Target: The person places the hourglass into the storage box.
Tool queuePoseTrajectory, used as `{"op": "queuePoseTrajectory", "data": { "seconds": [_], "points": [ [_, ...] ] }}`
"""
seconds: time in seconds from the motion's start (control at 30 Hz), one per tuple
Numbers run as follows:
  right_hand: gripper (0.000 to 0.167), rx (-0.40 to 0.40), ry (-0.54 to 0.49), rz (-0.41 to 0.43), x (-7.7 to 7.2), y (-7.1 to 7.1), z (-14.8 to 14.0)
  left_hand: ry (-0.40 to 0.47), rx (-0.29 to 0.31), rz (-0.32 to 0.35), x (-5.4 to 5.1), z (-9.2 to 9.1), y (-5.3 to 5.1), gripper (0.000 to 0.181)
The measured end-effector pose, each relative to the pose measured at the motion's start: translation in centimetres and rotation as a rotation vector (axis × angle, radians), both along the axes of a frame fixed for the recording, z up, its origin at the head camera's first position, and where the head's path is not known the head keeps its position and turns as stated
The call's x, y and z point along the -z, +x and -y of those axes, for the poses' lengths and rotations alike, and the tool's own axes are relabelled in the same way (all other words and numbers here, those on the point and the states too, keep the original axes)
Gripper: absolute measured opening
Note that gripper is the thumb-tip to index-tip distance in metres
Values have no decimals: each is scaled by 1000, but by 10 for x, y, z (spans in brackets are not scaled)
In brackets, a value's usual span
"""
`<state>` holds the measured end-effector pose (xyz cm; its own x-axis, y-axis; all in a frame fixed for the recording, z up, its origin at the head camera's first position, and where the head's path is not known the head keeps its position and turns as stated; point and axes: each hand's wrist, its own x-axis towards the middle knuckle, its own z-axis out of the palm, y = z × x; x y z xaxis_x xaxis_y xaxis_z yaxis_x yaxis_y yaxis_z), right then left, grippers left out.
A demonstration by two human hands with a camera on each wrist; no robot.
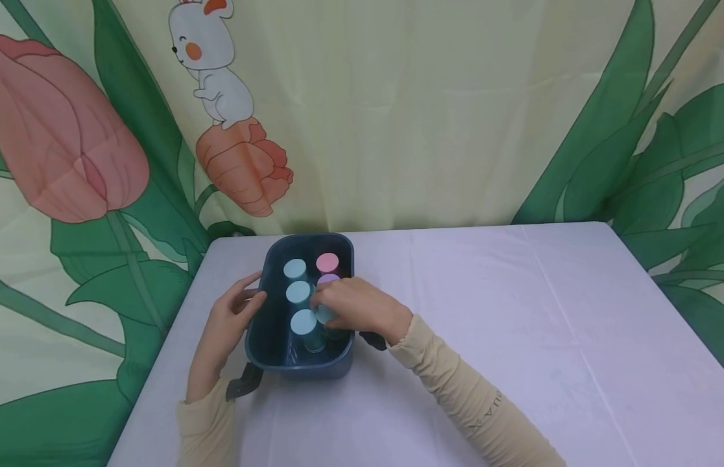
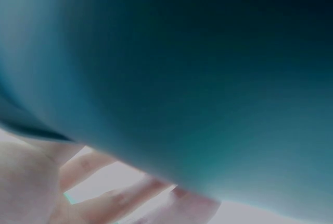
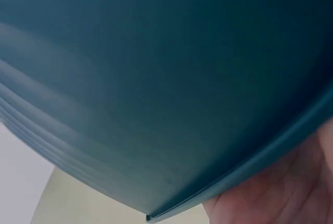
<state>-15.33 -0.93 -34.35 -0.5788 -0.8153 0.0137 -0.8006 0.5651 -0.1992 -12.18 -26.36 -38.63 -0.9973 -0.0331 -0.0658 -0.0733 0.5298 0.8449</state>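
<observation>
A dark blue plastic bin (image 1: 271, 353) stands on the table and holds several small cylinders. Along its middle are light-blue-topped ones, including a near cylinder (image 1: 304, 323), a middle one (image 1: 299, 293) and a far one (image 1: 294, 268). On the right side, a pink-topped cylinder (image 1: 327, 263) stands behind a purple-topped cylinder (image 1: 328, 279). My right hand (image 1: 359, 305) reaches over the right rim and pinches a light-blue-topped cylinder (image 1: 325, 316), partly covered by the fingers. Against the bin's left side rests my left hand (image 1: 224, 327), its fingers extended along the outer wall (image 2: 156, 104).
A white cloth covers the table (image 1: 484, 337), and the bin is on its left half. Behind it hangs a curtain (image 1: 409, 117) printed with a rabbit, a carrot, a tulip and leaves. A dark wrist-worn device (image 1: 243, 383) sits beside the left wrist.
</observation>
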Motion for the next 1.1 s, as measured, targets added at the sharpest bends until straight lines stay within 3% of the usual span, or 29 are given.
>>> {"op": "queuePoseTrajectory", "data": {
  "seconds": [0.53,0.77,0.9,1.1],
  "points": [
    [36,-42,-101,-15,1,6,-6,-10,-9,25,-1,3,5,63],
    [34,-55,-153,-50,-3,9,-13,-18,-3,5,-2,2,4,61],
    [34,-65,-187,-70,-8,9,-18,-49,-3,-4,-9,4,7,61],
    [33,-71,-257,-109,-15,10,-26,-134,11,-59,-31,10,19,58]
  ]
}}
